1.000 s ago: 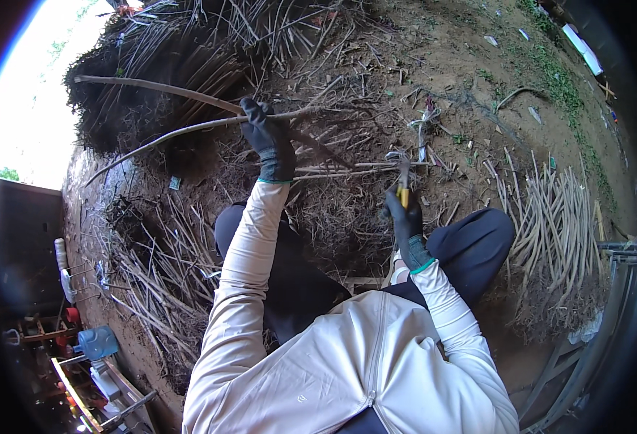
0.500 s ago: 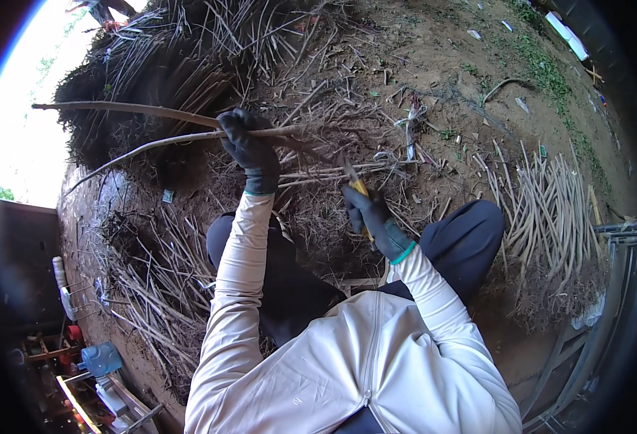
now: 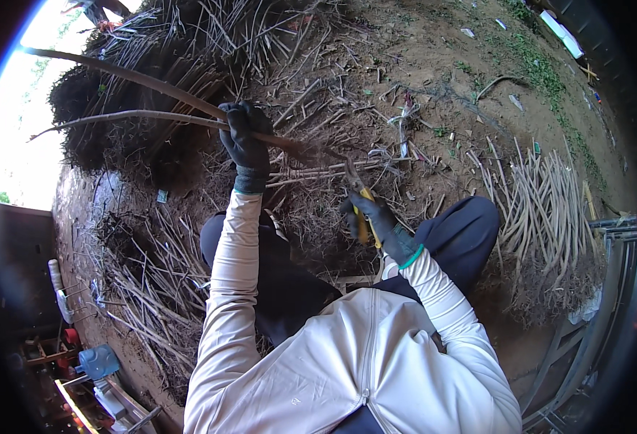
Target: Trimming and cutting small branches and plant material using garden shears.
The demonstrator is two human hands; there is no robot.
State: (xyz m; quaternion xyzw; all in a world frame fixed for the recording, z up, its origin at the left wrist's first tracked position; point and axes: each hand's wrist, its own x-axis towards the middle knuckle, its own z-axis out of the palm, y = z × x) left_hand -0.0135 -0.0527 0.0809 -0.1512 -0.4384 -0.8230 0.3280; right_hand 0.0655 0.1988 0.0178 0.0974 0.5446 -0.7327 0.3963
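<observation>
My left hand (image 3: 247, 145), in a dark glove, is closed around two long woody stems (image 3: 141, 78). Their thin ends reach out to the far left, and their thicker root ends stick out past my fist to the right. In my right hand (image 3: 382, 223), gloved as well with a green cuff, I grip yellow-handled pruning shears (image 3: 367, 194). The handles stand apart, and the blades point up and away close to the root ends. Whether the blades touch a root, I cannot tell. Below them lie thin cut roots and twigs (image 3: 318, 210) on the soil.
A large heap of stems (image 3: 181, 43) rises at the far left. More stems (image 3: 152, 311) lie near my left knee, and a spread bundle with roots (image 3: 546, 210) rests to my right. A metal frame (image 3: 615, 289) stands at the right edge, a blue water jug (image 3: 100, 360) at lower left.
The stems in my left hand have swung, their far left ends rising in the picture. The shears have tilted more upright, and their handles have spread apart.
</observation>
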